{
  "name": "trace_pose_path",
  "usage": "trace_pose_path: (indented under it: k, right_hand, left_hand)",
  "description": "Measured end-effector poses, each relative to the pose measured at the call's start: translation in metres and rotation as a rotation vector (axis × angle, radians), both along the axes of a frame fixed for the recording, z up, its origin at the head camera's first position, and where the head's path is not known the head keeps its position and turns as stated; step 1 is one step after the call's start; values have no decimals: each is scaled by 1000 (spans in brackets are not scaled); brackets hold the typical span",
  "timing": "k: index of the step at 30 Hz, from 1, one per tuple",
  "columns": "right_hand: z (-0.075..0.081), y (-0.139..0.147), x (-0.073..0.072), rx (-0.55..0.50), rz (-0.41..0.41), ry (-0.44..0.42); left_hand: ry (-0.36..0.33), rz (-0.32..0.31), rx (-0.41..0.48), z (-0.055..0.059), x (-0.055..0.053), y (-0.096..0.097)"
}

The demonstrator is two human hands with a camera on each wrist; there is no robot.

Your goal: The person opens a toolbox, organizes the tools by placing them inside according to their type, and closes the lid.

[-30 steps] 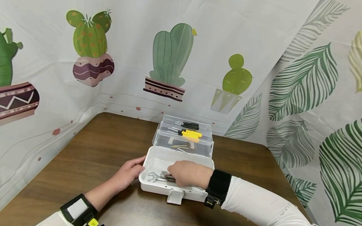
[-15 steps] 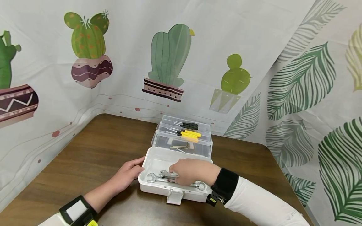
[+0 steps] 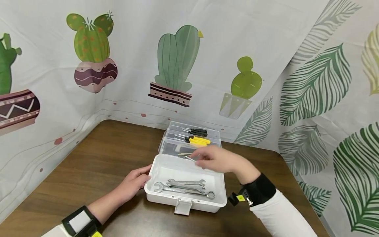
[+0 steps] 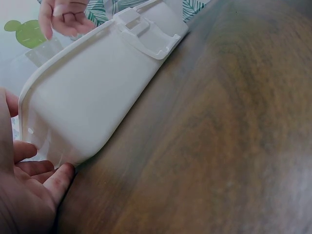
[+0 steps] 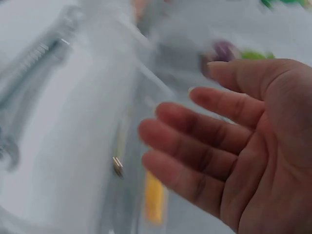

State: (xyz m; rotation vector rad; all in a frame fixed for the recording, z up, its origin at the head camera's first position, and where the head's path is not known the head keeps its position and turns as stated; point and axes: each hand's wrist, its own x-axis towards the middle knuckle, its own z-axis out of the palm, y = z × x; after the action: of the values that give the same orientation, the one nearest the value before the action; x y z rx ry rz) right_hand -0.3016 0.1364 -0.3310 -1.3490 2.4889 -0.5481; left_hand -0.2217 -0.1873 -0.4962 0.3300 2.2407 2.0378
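A white plastic toolbox stands open on the table. On its floor lie a combination wrench and two shorter open-ended wrenches, side by side. My left hand holds the box's left end, thumb at the rim and the other fingers against the end wall; in the left wrist view my fingertips touch its lower corner. My right hand hovers over the hinge side, and the right wrist view shows its fingers spread loosely with nothing in them. Beneath it sits a small silver tool, partly hidden.
Behind the box, clear trays step back, holding black-handled screwdrivers, yellow-handled ones and thin brass-coloured rods. The front latch hangs down. A printed cloth encloses the wooden table.
My right hand has left the wrenches in the box and risen back and to the right, toward the trays. The wrenches stay lying there. My left hand keeps its place.
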Motion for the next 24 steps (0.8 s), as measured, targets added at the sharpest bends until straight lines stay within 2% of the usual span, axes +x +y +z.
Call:
trace_pose_path:
  k: [2,6,9,12,15,18,24]
  right_hand:
    - [4,18,-10,-127,-58,-32]
    - [1,54,-30,-383,-258,-130]
    - [-15,75,-45,-550,-430,-202]
    - [-39,89,-60,-662,-590,-284]
    - [-65,95,-72,-726,-730,-378]
    - [-86,94,-82,-747,-827,-460]
    - [-113,84,-92,-752,-882,-554]
  left_hand:
    - [-4,7,-5,1,0,1]
    - [3,10,-21,2,0,0]
    - [8,6,-25,3,0,-2]
    - [5,6,-27,4,0,-3]
    - [4,2,-14,3,0,-2]
    - [4,-5,5,2,0,-2]
    - [-2,-14,7,1,-1,1]
